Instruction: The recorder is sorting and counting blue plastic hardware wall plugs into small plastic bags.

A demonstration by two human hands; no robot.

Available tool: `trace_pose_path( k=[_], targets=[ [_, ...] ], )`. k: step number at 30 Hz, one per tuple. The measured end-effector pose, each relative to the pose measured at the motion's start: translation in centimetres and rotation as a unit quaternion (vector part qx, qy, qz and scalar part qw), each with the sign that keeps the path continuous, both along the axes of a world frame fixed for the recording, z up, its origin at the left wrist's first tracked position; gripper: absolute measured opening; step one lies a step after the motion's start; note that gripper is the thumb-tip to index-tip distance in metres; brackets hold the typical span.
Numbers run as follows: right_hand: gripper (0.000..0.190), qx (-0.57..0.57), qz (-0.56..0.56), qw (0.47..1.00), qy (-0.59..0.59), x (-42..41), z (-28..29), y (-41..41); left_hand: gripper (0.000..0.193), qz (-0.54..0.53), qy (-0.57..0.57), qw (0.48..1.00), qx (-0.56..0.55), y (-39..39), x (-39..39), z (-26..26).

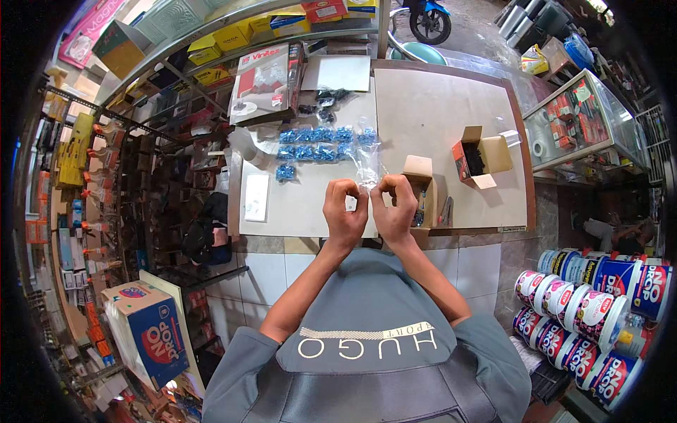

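Both hands are at the table's near edge, close together. My left hand (pixel 346 211) pinches one side of a clear plastic bag (pixel 369 164), and my right hand (pixel 394 207) pinches the other side. The bag stretches away from me over the table; whether anything is in it I cannot tell. Just beyond lie rows of small clear packets of blue parts (pixel 312 152), with one such packet (pixel 285 172) nearer me. An open cardboard box (pixel 424 182) with small parts in it stands right beside my right hand, and pliers (pixel 447 212) lie to its right.
An open red and black box (pixel 476 158) of dark screws or similar small parts stands on the table's right half. A white pad (pixel 257 198) lies at left. Farther off are a large Vinilex box (pixel 264 82) and dark packets (pixel 330 100). Paint pails (pixel 597 312) are stacked at right; a person (pixel 619 232) is beyond.
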State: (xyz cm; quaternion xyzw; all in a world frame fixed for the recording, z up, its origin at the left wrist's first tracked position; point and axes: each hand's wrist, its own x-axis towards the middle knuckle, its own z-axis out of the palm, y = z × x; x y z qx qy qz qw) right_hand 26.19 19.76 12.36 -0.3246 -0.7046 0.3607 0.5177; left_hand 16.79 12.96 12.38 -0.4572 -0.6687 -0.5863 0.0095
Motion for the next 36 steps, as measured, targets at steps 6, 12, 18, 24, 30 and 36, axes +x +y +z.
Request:
trace_pose_path(
  k=[6, 12, 18, 24, 30, 36],
  targets=[
    [0.016, -0.135, -0.052, 0.988, 0.052, 0.6, -0.7, 0.3, 0.023, -0.029, -0.054, 0.998, -0.024, 0.8, 0.6, -0.1],
    [0.017, -0.159, -0.065, 0.984, 0.053, 0.2, -1.2, -0.2, 0.019, 0.002, -0.095, 0.995, 0.004, 0.7, 0.7, 0.8],
    [0.015, -0.087, -0.045, 0.995, 0.024, -1.1, 0.6, -1.4, 0.027, 0.008, -0.007, 1.0, 0.008, -0.7, 0.0, 1.7],
    [0.019, -0.075, -0.052, 0.994, 0.066, -2.4, 1.2, -3.1, 0.029, 0.052, -0.067, 0.996, 0.021, -2.3, -1.1, 2.7],
    [0.017, 0.008, -0.014, 1.0, 0.009, -3.6, 1.4, -4.9, 0.033, 0.021, 0.04, 0.998, -0.035, -4.6, -3.8, 2.3],
    [0.021, 0.006, -0.001, 1.0, -0.022, -5.1, 1.1, -6.5, 0.036, 0.033, 0.058, 0.995, -0.072, -6.4, -5.6, 2.3]
  ],
)
